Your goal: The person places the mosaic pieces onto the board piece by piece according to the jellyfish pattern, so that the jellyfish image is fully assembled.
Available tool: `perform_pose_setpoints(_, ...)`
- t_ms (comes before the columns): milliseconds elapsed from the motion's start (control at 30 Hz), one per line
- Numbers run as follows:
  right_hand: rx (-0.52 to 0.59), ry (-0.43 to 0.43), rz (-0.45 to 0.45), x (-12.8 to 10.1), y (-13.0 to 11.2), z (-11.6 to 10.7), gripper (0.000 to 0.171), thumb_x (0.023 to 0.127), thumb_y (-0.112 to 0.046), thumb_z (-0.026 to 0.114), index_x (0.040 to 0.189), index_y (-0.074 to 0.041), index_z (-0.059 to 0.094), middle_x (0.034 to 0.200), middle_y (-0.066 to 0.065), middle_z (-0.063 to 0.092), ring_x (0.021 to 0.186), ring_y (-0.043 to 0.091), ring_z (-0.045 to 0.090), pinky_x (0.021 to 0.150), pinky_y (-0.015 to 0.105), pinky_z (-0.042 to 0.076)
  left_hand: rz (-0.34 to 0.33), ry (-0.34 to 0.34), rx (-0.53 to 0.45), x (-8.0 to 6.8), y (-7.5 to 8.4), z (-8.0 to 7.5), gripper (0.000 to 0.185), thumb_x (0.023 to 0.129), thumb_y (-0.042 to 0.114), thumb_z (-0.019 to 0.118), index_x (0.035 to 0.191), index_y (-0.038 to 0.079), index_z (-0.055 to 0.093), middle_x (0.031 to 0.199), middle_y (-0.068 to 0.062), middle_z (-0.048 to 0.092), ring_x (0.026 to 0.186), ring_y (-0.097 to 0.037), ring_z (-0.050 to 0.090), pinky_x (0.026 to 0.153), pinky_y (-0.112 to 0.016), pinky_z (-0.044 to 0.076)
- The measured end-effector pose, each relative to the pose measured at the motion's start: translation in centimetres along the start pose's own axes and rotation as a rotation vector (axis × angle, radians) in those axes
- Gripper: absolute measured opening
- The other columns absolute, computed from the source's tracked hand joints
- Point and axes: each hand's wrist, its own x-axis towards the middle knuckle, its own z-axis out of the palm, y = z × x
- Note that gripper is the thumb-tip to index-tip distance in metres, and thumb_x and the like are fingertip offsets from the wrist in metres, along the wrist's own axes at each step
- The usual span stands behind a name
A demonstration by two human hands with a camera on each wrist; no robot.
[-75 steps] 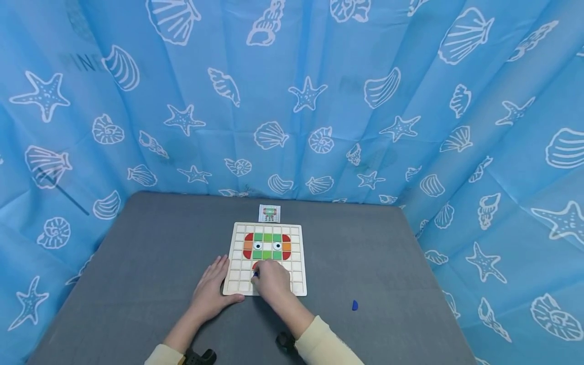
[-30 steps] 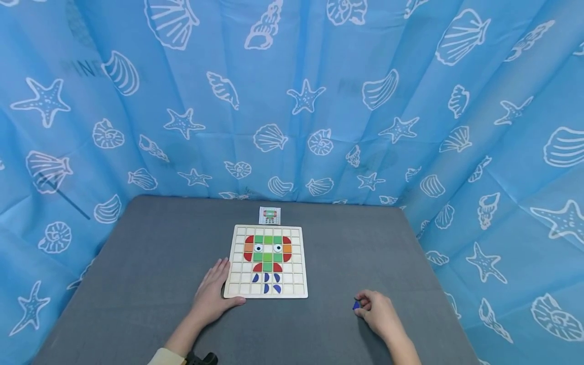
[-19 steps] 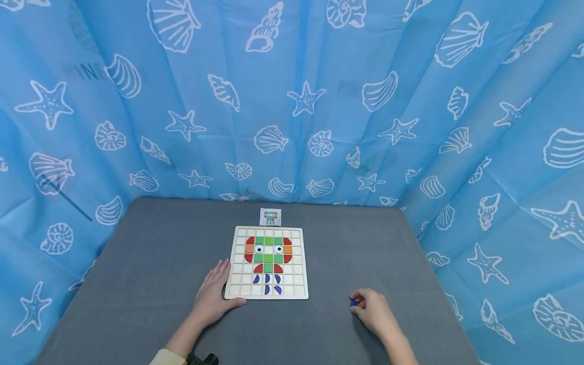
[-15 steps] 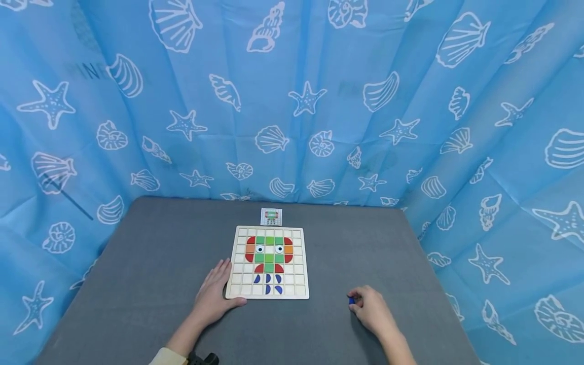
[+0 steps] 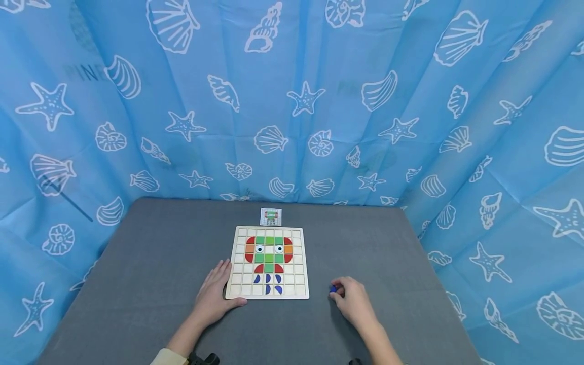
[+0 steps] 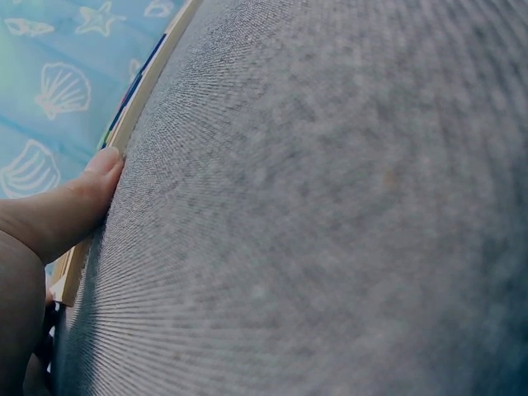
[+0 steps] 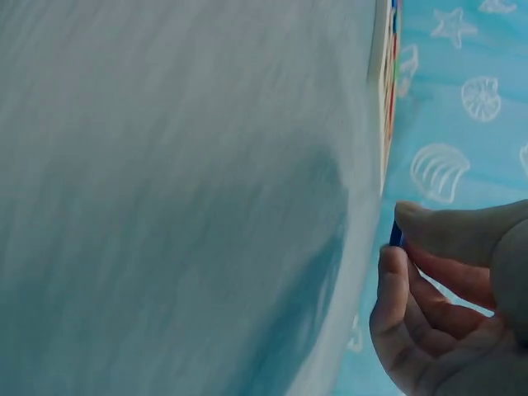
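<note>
A square wooden grid board lies on the table, with red, green, orange, blue and two eye pieces set in its cells. Its blue half-round pieces stand in the two lowest patterned rows. My left hand rests at the board's front left corner, fingers straight along the left side. In the left wrist view the thumb touches the front edge. Right of the board, my right hand pinches a small blue piece between thumb and fingertips; its outline is mostly covered.
Behind the board lies a small picture card showing a similar coloured pattern. A grey cloth covers the table. A blue curtain with white shells and starfish hangs along the back and sides.
My right hand has left the board, picked up the loose blue piece from the table at the right and moved back leftward with it. My left hand stays at the board's corner.
</note>
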Motion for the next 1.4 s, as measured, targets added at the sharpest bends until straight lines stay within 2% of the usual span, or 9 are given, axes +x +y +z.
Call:
perform_pose_setpoints(267,0.024,0.089,-0.116,0.2,-3.0,1.6,0.025,0.082,-0.007,0.083,0.105,-0.006,0.075,0.095,0.004,0.070,0.077,0.011,0.064,0.063,0.027,0.051,-0.009,-0.015,-0.006,0.0,0.1,-0.1,0.124,0.071,0.068,0.079,0.158,-0.001,0.025,0.166,-0.017,0.023,0.155,-0.037,0.017,0.125,-0.054,0.018)
perform_pose_setpoints(433,0.052,0.112,-0.128,0.5,-4.9,2.8,0.024,0.082,-0.011,0.083,0.105,-0.008,0.077,0.094,0.003,0.071,0.074,0.008,0.060,0.058,0.021,0.047,-0.001,-0.009,-0.016,0.0,0.2,-0.2,0.123,0.071,0.066,0.080,0.158,-0.001,0.025,0.166,-0.017,0.023,0.155,-0.037,0.017,0.125,-0.054,0.018)
perform_pose_setpoints(667,0.075,0.069,-0.108,0.8,-7.7,3.8,0.024,0.082,-0.014,0.084,0.104,-0.011,0.078,0.092,0.002,0.070,0.071,0.006,0.057,0.055,0.019,0.044,-0.008,-0.021,-0.006,0.1,0.1,-0.2,0.124,0.072,0.069,0.078,0.159,0.000,0.024,0.167,-0.017,0.022,0.155,-0.037,0.017,0.125,-0.054,0.019)
perform_pose_setpoints(1000,0.088,0.031,-0.172,1.0,-10.1,5.2,0.023,0.082,-0.015,0.084,0.103,-0.009,0.078,0.094,0.002,0.073,0.070,0.005,0.057,0.058,0.021,0.046,0.015,0.017,-0.016,-0.2,0.1,-0.2,0.121,0.072,0.063,0.082,0.158,-0.001,0.027,0.165,-0.019,0.026,0.154,-0.039,0.020,0.124,-0.055,0.020)
perform_pose_setpoints(1167,0.052,0.007,-0.210,1.3,-11.5,6.3,0.022,0.084,-0.021,0.083,0.103,-0.012,0.079,0.094,-0.001,0.073,0.070,0.004,0.055,0.059,0.022,0.046,0.025,0.033,-0.010,-0.2,0.0,-0.1,0.119,0.072,0.061,0.083,0.157,-0.002,0.029,0.164,-0.019,0.028,0.153,-0.040,0.022,0.123,-0.056,0.022)
perform_pose_setpoints(1400,-0.034,-0.063,-0.247,1.9,-13.6,8.7,0.019,0.082,-0.026,0.085,0.098,-0.016,0.080,0.090,-0.005,0.075,0.074,0.007,0.062,0.061,0.025,0.050,0.012,0.014,-0.008,-0.1,0.1,-0.2,0.121,0.072,0.066,0.080,0.159,0.000,0.026,0.166,-0.017,0.026,0.154,-0.038,0.020,0.124,-0.055,0.021)
